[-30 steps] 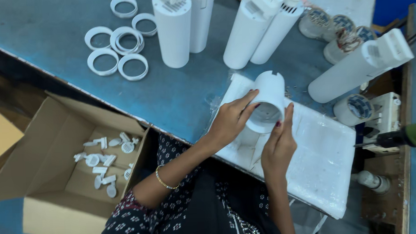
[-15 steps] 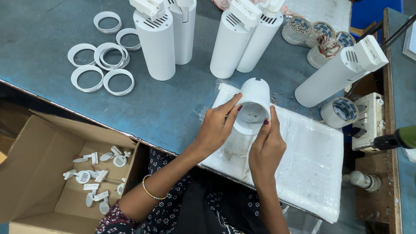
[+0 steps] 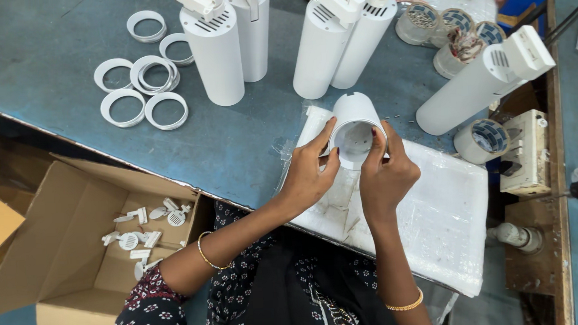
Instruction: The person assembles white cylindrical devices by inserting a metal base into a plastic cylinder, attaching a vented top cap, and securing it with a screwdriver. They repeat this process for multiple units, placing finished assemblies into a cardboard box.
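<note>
Both hands grip a white hollow cylinder housing (image 3: 353,125), its open end tilted toward me. My left hand (image 3: 310,169) clasps its left side with fingers on the rim. My right hand (image 3: 387,174) holds the right side, one finger hooked over the rim into the opening. The housing hovers above a white foam pad wrapped in plastic (image 3: 432,221) that lies on the blue-grey table (image 3: 237,145).
Several upright white cylinder lamps (image 3: 218,53) stand at the back; one lies tilted (image 3: 485,82) at right. White rings (image 3: 142,91) lie at left. An open cardboard box (image 3: 80,234) holds small white parts. Round heat-sink pieces (image 3: 454,28) sit far right; a power socket block (image 3: 525,151) beside them.
The view shifted, so everything sits lower and more to the right. The housing has turned a little in my hands, and my right fingers moved up onto its rim.
</note>
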`<state>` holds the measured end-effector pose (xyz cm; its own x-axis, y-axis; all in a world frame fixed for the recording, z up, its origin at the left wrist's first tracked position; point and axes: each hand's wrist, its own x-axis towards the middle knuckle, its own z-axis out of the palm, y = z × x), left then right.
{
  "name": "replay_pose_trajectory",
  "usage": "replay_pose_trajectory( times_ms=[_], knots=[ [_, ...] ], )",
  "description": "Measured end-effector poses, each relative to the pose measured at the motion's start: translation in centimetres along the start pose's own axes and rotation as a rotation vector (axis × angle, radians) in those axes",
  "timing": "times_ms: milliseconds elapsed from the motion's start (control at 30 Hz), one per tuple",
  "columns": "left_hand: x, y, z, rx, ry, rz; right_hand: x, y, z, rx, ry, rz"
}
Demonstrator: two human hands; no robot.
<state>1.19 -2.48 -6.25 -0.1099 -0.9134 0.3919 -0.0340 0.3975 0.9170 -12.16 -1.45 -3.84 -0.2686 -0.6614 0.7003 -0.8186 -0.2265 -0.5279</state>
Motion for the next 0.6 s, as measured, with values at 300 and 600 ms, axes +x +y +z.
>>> replay_pose_trajectory(
  times_ms=[300, 600],
  knots=[
    [4.8, 1.3, -0.4, 0.44, -0.069, 0.028, -1.3, -0.7, -1.2, 0.144, -0.088, 0.301],
    [3.8, -0.3, -0.9, 0.405, -0.084, 0.206, -1.3, -0.3, 0.5, 0.193, 0.07, 0.158]
  ],
)
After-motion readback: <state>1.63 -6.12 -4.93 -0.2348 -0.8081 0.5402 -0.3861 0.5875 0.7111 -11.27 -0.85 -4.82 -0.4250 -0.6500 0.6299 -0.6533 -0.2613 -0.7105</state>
